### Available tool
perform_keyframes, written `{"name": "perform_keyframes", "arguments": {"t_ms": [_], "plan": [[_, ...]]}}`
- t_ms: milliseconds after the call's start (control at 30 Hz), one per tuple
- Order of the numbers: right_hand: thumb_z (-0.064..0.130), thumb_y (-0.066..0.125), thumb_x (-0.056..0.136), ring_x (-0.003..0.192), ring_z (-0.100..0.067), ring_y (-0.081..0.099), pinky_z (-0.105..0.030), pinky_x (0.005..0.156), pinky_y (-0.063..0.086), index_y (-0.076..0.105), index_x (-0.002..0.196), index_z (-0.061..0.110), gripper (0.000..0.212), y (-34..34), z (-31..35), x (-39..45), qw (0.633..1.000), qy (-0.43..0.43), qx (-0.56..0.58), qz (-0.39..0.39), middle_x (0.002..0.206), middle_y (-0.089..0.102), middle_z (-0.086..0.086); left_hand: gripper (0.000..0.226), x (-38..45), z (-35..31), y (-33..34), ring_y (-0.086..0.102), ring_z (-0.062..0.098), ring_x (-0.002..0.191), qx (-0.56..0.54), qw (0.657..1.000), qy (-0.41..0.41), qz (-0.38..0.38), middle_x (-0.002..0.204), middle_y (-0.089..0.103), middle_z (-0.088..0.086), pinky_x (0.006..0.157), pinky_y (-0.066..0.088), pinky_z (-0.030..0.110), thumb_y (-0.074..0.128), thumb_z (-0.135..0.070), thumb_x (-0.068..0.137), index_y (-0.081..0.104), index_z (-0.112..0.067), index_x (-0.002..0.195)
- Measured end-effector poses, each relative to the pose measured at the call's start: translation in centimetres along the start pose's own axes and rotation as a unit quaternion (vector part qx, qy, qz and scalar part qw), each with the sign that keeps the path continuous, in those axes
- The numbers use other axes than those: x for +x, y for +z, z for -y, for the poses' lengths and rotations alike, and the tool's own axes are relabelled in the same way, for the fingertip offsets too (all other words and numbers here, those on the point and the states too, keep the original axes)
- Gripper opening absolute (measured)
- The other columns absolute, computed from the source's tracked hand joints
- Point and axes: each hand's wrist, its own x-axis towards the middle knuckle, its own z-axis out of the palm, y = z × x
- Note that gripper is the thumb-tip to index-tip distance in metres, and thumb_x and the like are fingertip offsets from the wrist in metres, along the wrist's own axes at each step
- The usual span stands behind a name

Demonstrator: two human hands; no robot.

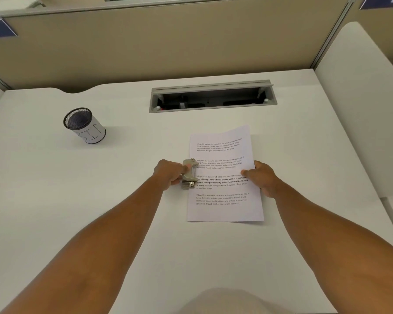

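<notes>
The left hand (168, 174) is gripping the punch (189, 174), already seated on the sheet (225, 209); the right hand (262, 177) is pinching its far edge. The pressing probably remains.

**Pale desk, white page, one dull metal glint**

Against the fingers of your left hand (168, 174), the small metal hole punch (189, 174) is a dull silver-beige. The rectangular sheet of paper (222, 211) is white with four blocks of fine black print, and the block at your right hand (262, 177) is partly bold. Under both hands the flat desk top (123, 200) is plain off-white. Far left of your fingers, the round mesh pen cup (84, 125) is black with a white band and thin dark lettering. Beyond your fingertips, the recessed cable tray (211, 87) is grey with a black inside, and the partition wall (145, 48) is plain beige.
</notes>
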Motion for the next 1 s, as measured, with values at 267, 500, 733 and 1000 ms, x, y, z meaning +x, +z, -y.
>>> {"name": "perform_keyframes", "arguments": {"t_ms": [267,500,733,1000], "plan": [[0.011,0.064,0.086,0.100,-0.025,0.067,-0.042,0.094,0.053,0.063,0.114,0.017,0.028,0.0,-0.2,0.0,1.000,0.008,-0.007,-0.007,0.112,0.069,-0.003,0.038,0.3,0.7,0.1,0.074,0.019,0.089,-0.028,1.000,-0.012,-0.009,0.102,0.074,0.010,0.073,0.060,0.031,0.087,-0.021,0.074,0.070,-0.005,0.104],[0.012,0.065,0.085,0.103,-0.024,0.065,-0.043,0.097,0.052,0.062,0.115,0.017,0.031,0.2,0.0,0.0,1.000,0.014,-0.016,-0.016,0.115,0.068,-0.002,0.021,0.3,1.0,0.1,0.070,0.021,0.076,-0.009,0.999,0.017,-0.029,0.078,0.071,0.005,0.081,0.062,0.037,0.086,-0.027,0.074,0.072,-0.013,0.080],[0.010,0.064,0.085,0.104,-0.024,0.064,-0.041,0.097,0.051,0.062,0.116,0.016,0.032,0.5,0.3,-0.2,0.999,0.014,-0.025,-0.026,0.114,0.068,-0.003,0.021,0.0,1.4,0.6,0.071,0.026,0.072,0.050,0.994,0.065,-0.069,0.076,0.075,0.005,0.084,0.061,0.043,0.083,-0.033,0.073,0.070,-0.021,0.062],[0.011,0.065,0.085,0.104,-0.022,0.064,-0.039,0.098,0.051,0.062,0.116,0.017,0.032,0.5,0.0,-0.2,0.999,0.011,-0.025,-0.030,0.112,0.067,-0.001,0.021,-0.2,2.2,0.6,0.074,0.026,0.092,0.051,0.992,0.077,-0.083,0.087,0.078,-0.001,0.087,0.059,0.035,0.083,-0.042,0.072,0.080,-0.029,0.089]]}}
